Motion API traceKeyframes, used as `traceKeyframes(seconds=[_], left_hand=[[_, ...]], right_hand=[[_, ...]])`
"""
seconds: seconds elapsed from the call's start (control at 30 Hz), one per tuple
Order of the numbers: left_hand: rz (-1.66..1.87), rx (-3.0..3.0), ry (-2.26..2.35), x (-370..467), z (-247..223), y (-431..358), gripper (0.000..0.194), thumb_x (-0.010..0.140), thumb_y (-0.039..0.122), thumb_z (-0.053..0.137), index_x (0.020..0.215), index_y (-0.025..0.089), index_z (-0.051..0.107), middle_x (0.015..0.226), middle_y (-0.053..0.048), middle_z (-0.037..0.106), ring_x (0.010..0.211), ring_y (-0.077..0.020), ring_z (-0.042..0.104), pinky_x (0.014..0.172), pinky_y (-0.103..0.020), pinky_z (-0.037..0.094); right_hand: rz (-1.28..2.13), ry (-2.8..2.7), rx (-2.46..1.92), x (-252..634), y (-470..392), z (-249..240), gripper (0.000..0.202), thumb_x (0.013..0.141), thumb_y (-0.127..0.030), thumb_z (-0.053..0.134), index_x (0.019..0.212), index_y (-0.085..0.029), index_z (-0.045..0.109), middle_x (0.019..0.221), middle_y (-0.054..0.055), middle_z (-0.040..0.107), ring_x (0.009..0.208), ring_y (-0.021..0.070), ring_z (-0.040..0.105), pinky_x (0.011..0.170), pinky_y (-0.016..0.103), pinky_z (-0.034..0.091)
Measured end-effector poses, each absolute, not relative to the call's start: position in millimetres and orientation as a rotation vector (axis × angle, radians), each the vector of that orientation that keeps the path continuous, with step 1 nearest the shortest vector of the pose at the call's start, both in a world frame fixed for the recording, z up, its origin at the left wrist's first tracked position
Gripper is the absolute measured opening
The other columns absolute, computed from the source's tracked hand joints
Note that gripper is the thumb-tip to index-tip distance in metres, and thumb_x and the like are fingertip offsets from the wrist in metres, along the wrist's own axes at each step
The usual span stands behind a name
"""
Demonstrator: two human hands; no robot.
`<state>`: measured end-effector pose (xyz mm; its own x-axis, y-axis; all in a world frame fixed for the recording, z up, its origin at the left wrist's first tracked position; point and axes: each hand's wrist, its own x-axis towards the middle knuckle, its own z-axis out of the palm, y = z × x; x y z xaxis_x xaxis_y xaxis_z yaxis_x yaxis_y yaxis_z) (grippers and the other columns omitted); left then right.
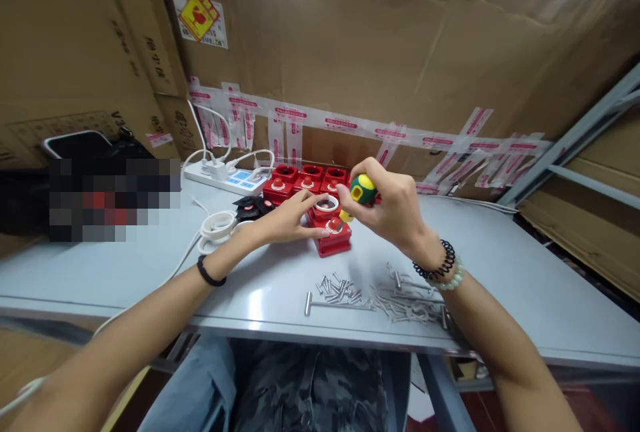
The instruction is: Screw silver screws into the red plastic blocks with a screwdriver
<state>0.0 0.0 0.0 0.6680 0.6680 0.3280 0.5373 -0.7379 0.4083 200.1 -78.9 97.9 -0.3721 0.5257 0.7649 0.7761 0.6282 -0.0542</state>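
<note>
Head view: the right hand [395, 205] grasps a green-and-yellow screwdriver [366, 186], tilted, pointing down and leftward at the front red box [336, 245]; the left hand [290, 217] clasps this box on the table [285, 272], its long axis running toward the cardboard [320, 39].

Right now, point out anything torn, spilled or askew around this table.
The cardboard panel behind the table looks damaged: its top edge is ragged toward the right, and tape strips run across its lower part. Loose screws lie uncontained near the table's front edge.
</note>
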Motion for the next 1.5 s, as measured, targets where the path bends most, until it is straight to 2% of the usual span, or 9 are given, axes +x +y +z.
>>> traceKeyframes(seconds=[0.17,0.3,0.4,0.53,0.67,1.0,1.5], left_hand=[[0.665,2.750,1.219,7,3,-12,0.077,0.081,0.071,0.049,0.141,0.024,0.039,0.104,-0.011,0.049,0.097,-0.0299,0.050,0.086,-0.044,0.044],[0.582,2.757,1.309,10,6,-22,0.073,0.084,0.070,0.043,0.140,0.024,0.037,0.110,-0.012,0.051,0.101,-0.0327,0.052,0.087,-0.052,0.042],[0.593,2.737,1.209,6,7,-22,0.076,0.078,0.071,0.051,0.136,0.024,0.038,0.119,-0.013,0.050,0.109,-0.0337,0.051,0.094,-0.056,0.039],[0.645,2.650,0.860,-2,4,-10,0.075,0.074,0.059,0.065,0.134,0.024,0.037,0.139,-0.013,0.042,0.126,-0.0314,0.044,0.104,-0.045,0.037],[0.617,2.529,0.819,-5,0,-2,0.076,0.072,0.052,0.070,0.133,0.022,0.036,0.136,-0.013,0.048,0.124,-0.0296,0.049,0.104,-0.041,0.039],[0.652,2.506,0.844,0,0,-5,0.074,0.070,0.054,0.072,0.128,0.020,0.040,0.132,-0.014,0.051,0.122,-0.0308,0.050,0.102,-0.042,0.040],[0.654,2.550,0.810,-2,-3,-3,0.074,0.073,0.054,0.070,0.131,0.022,0.038,0.135,-0.013,0.048,0.124,-0.0289,0.049,0.104,-0.041,0.038]], right_hand=[[-0.168,-1.887,-0.994,204,-86,107,0.016,0.080,-0.033,0.059,0.074,-0.021,0.050,0.059,-0.005,0.048,0.050,0.0080,0.040,0.049,0.023,0.036],[0.064,-1.917,-0.999,210,-85,100,0.018,0.077,-0.031,0.062,0.070,-0.020,0.050,0.058,-0.006,0.047,0.051,0.0072,0.038,0.047,0.022,0.033],[0.177,-1.925,-1.023,215,-82,88,0.019,0.077,-0.030,0.064,0.070,-0.019,0.052,0.059,-0.005,0.050,0.052,0.0071,0.041,0.048,0.022,0.034],[0.278,-1.789,-1.061,224,-74,70,0.021,0.077,-0.032,0.065,0.068,-0.019,0.051,0.057,-0.006,0.048,0.050,0.0073,0.042,0.047,0.022,0.036],[0.394,-1.687,-1.103,229,-63,55,0.022,0.077,-0.036,0.065,0.072,-0.020,0.051,0.056,-0.006,0.049,0.049,0.0089,0.046,0.046,0.023,0.038],[0.386,-1.778,-1.116,223,-64,42,0.015,0.074,-0.025,0.065,0.074,-0.020,0.052,0.060,-0.006,0.048,0.053,0.0080,0.044,0.050,0.023,0.037],[0.166,-1.661,-1.043,232,-74,75,0.019,0.076,-0.031,0.066,0.069,-0.019,0.053,0.055,-0.007,0.046,0.049,0.0068,0.039,0.045,0.022,0.033]])
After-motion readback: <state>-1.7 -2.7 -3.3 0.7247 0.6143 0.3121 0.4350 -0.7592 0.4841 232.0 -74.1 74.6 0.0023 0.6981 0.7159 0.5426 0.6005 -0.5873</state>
